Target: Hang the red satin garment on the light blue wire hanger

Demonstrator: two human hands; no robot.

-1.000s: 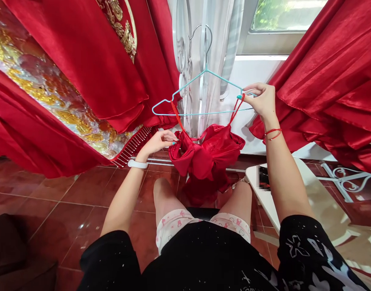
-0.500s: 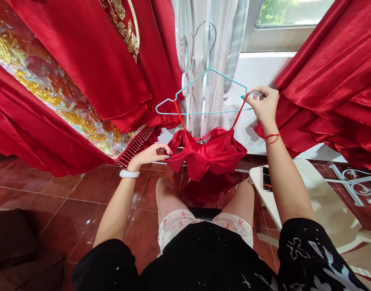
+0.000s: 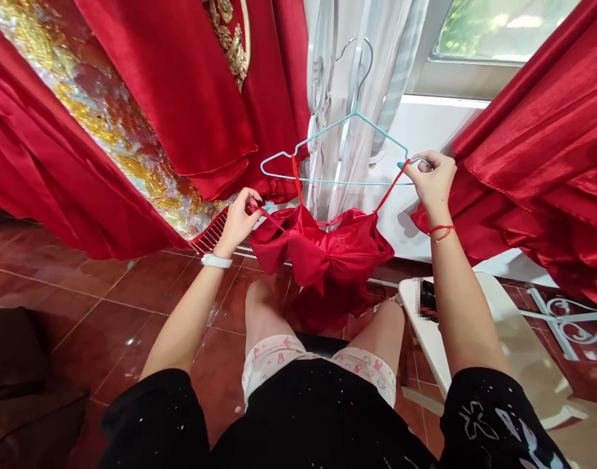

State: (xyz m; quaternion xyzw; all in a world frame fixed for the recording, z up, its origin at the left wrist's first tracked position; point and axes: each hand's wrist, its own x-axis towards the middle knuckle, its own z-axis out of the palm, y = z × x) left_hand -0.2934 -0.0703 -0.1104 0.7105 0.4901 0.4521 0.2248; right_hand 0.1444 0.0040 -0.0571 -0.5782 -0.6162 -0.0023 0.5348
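A shiny red dress [image 3: 337, 251] with thin straps hangs from a light blue wire hanger [image 3: 327, 133] in front of me. My right hand [image 3: 432, 179] pinches the hanger's right end, close to where the right strap loops over it. At the dress's upper left, my left hand [image 3: 244, 215] is closed on a narrow red strap [image 3: 273, 220] and draws it taut away from the bodice. The left shoulder strap [image 3: 297, 179] sits in the hanger's left notch. The lower dress hangs between my knees, partly hidden.
Red garments with gold decoration [image 3: 146, 169] hang at the left, and red satin drapes [image 3: 532, 143] at the right. A white ornate metal rack [image 3: 322, 85] stands behind the hanger. A pale table [image 3: 493, 326] carries a phone [image 3: 428, 301] at my right.
My left hand has moved up from the dress's left edge and now pulls a narrow strap outward. My right hand stays at the hanger's end. The view has shifted slightly.
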